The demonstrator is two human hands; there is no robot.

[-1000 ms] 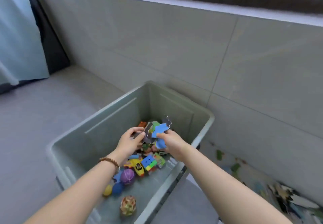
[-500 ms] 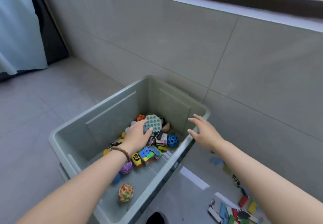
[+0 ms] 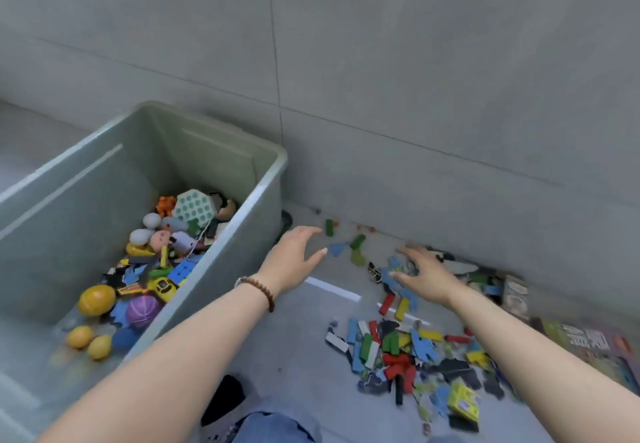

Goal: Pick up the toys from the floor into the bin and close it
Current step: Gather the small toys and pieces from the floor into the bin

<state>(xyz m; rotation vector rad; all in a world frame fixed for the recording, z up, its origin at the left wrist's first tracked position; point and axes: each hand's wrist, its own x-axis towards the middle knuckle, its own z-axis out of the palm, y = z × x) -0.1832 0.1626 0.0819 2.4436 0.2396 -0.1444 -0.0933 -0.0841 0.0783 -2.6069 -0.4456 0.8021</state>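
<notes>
A grey-green plastic bin [image 3: 242, 207] stands open on the floor at the left, holding balls, a toy car, cubes and puzzle pieces. To its right, a heap of coloured blocks and puzzle pieces [image 3: 408, 349] lies on the floor by the wall. My left hand [image 3: 294, 257], with a bead bracelet on the wrist, hovers empty with spread fingers just right of the bin. My right hand [image 3: 424, 274] reaches out with open fingers over blue pieces [image 3: 398, 269] near the wall. A few green pieces [image 3: 356, 247] lie between the hands.
A grey tiled wall [image 3: 415, 96] runs close behind the toys. Printed boxes or books [image 3: 595, 345] lie at the far right along the wall. My knee in blue fabric [image 3: 277, 425] shows at the bottom. No lid is in view.
Both hands have left the bin, having let go of the pieces, and moved right over the floor toys. The view has swung right and down.
</notes>
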